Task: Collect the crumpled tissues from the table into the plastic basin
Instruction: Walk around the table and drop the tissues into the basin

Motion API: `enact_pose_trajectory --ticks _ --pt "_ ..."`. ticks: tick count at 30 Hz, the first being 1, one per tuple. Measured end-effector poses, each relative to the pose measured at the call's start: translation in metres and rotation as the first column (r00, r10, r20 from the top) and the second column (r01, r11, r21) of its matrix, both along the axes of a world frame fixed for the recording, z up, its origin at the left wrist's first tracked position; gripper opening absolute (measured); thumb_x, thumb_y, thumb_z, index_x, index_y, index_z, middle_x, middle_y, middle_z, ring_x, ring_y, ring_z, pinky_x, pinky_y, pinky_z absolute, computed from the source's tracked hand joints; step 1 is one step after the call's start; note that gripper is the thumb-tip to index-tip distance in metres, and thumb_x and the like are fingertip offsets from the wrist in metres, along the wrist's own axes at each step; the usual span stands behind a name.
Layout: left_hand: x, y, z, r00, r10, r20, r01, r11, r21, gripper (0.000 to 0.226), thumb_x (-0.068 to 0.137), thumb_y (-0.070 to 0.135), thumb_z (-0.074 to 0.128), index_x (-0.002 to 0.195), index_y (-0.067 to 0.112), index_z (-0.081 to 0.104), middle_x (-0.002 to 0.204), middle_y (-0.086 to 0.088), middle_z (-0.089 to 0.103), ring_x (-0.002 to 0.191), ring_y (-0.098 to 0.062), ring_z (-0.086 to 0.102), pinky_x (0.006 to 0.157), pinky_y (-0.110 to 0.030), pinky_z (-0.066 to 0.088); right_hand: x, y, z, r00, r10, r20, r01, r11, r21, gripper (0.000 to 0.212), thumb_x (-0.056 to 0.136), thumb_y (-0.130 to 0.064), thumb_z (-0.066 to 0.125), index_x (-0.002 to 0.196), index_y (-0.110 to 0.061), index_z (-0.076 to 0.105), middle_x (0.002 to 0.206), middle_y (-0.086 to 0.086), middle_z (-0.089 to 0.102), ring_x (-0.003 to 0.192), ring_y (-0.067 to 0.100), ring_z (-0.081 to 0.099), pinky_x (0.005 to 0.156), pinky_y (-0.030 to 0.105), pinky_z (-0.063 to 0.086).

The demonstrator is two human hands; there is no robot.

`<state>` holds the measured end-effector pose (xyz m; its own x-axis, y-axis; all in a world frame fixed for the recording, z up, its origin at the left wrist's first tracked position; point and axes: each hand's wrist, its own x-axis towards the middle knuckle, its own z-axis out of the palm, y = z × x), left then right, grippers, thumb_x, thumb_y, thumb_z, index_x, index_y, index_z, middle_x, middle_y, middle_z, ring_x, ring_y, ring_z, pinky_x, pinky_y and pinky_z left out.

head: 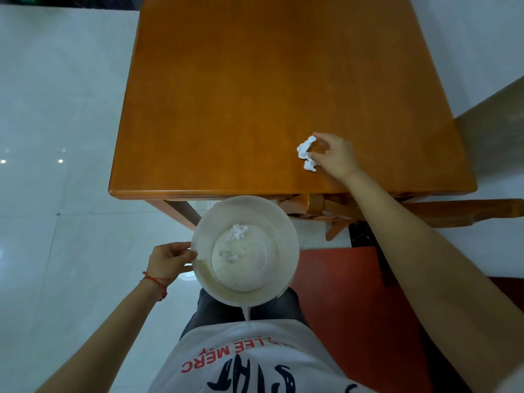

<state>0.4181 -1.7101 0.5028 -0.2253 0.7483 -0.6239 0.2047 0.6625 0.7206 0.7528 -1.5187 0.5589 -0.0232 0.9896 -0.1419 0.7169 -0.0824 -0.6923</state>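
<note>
A white crumpled tissue (306, 153) lies on the orange wooden table (255, 95) near its front right part. My right hand (336, 156) is at the tissue, fingers and thumb curled around its right side and touching it. My left hand (170, 260) grips the left rim of the white plastic basin (286, 236), held below the table's front edge over my lap. Two crumpled tissues lie inside the basin: one tissue (238, 231) toward the far side and a smaller tissue (231, 256) near the middle.
A wooden chair (425, 212) is tucked under the table at the right. A red surface (354, 293) lies beneath my right arm. Pale glossy floor tiles (56, 137) spread to the left of the table.
</note>
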Motion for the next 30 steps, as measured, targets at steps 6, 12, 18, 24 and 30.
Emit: enact_pose_trajectory --ticks 6,12,18,24,30 --pt "0.002 -0.002 -0.001 0.999 0.037 0.017 -0.037 0.999 -0.019 0.027 0.079 -0.007 0.06 0.105 -0.008 0.062 0.081 -0.003 0.066 0.054 -0.011 0.067 0.046 -0.015 0.053 0.0 0.022 -0.021 0.959 0.252 0.128 -0.234 0.962 -0.138 0.059 0.077 -0.005 0.068 0.131 -0.012 0.045 0.146 0.011 0.037 0.133 0.027 0.034 0.109 0.04 0.029" --pt "0.004 -0.004 0.0 0.999 0.052 0.018 -0.051 0.998 -0.031 0.027 0.079 -0.008 0.059 0.105 -0.008 0.062 0.063 0.007 0.07 0.051 -0.003 0.066 0.045 -0.013 0.052 -0.006 0.02 -0.035 0.935 0.251 0.251 -0.236 0.968 -0.086 0.042 0.082 0.003 0.058 0.123 -0.003 0.053 0.131 0.019 0.05 0.12 0.034 0.044 0.099 0.039 0.034" --pt "0.006 -0.004 0.002 0.997 0.067 0.024 -0.066 0.997 -0.028 0.028 0.079 -0.008 0.059 0.106 -0.01 0.061 0.079 0.001 0.065 0.068 -0.02 0.064 0.049 -0.017 0.055 -0.014 0.016 -0.025 0.989 0.112 0.092 -0.112 0.994 -0.006 0.026 0.084 0.0 0.056 0.109 -0.003 0.063 0.111 0.021 0.061 0.091 0.032 0.06 0.069 0.028 0.047" --pt "0.008 -0.005 0.002 0.998 0.064 0.019 -0.063 0.998 -0.025 0.028 0.079 -0.005 0.06 0.107 -0.008 0.061 0.091 -0.01 0.066 0.069 -0.019 0.064 0.063 -0.03 0.054 -0.047 -0.005 0.03 0.971 0.01 -0.24 0.041 0.978 0.204 0.03 0.078 -0.003 0.065 0.108 -0.007 0.064 0.107 0.013 0.066 0.083 0.012 0.06 0.062 0.002 0.046" --pt "0.009 -0.008 0.003 0.998 0.06 0.016 -0.059 0.998 -0.023 0.028 0.08 -0.003 0.06 0.108 -0.007 0.061 0.096 -0.01 0.064 0.073 -0.025 0.063 0.073 -0.036 0.053 -0.088 -0.073 0.062 0.855 0.006 -0.518 0.084 0.985 0.15 0.036 0.077 -0.003 0.068 0.111 -0.014 0.063 0.106 0.003 0.064 0.091 0.01 0.064 0.075 0.024 0.057"
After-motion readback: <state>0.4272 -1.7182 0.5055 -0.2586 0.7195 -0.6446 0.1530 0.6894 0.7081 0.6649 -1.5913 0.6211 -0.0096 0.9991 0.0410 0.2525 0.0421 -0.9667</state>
